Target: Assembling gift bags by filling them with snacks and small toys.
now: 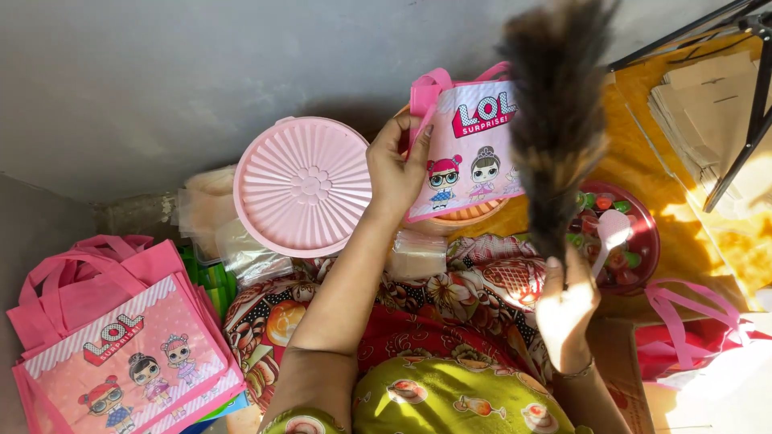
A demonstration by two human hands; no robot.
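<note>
My left hand (396, 173) grips the edge of a small pink cartoon-print tote bag (470, 149) and holds it upright above my lap. My right hand (565, 301) holds the handle of a dark brown feather duster (555, 120), whose feathers stand up against the bag's right side. My lap is covered by flowered cloth (450, 321).
A round pink ribbed lid (301, 186) leans left of the bag. A stack of matching pink bags (121, 337) lies at the lower left. A red bowl of coloured sweets with a white spoon (619, 233) sits to the right, with brown paper bags (700, 112) and a black stand leg (752, 120) beyond.
</note>
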